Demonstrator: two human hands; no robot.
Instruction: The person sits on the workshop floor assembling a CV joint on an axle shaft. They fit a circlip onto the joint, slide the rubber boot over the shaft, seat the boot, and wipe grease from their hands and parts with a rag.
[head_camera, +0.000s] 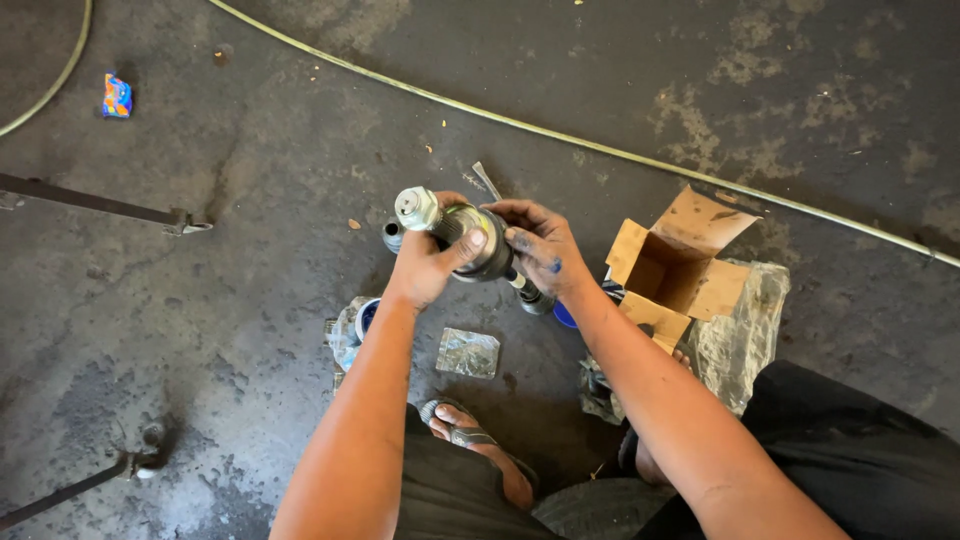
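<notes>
Above a sandalled foot (478, 445), both hands clench a metal joint (470, 240): left hand (428, 265) around its body, right hand (538, 245) at its shaft end. It looks heavy, rigid and greasy, best gripped around the body. Right of the joint sits an open box (672, 268); beyond it, a hose (620, 150).

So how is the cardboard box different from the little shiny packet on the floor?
The cardboard box is brown, stands up with its flaps open and looks hollow inside; the shiny packet is silvery, flat and crinkled. The box is much bigger than the packet. The box sits beside the right arm, the packet lies below the left hand. Both rest on the dark, stained floor.
</notes>
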